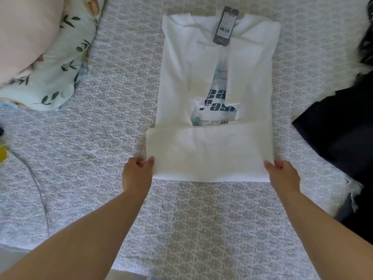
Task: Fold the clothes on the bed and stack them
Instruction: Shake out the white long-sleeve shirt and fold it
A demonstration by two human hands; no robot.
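Observation:
A white T-shirt (pixel 210 150) lies in the middle of the bed, its sides folded inward so a strip of blue print shows down the centre. Its bottom part is folded up over the lower print. A dark hang tag (pixel 225 27) lies at the collar. My left hand (pixel 137 172) pinches the near left corner of the folded part. My right hand (pixel 282 172) pinches the near right corner. Both hands sit at the fold's near edge.
The bed is covered by a grey patterned quilt (pixel 90 128). A leaf-print pillow (pixel 56 63) lies at the far left. Dark clothes (pixel 343 128) are piled at the right edge. A grey cable (pixel 38 184) runs along the left side.

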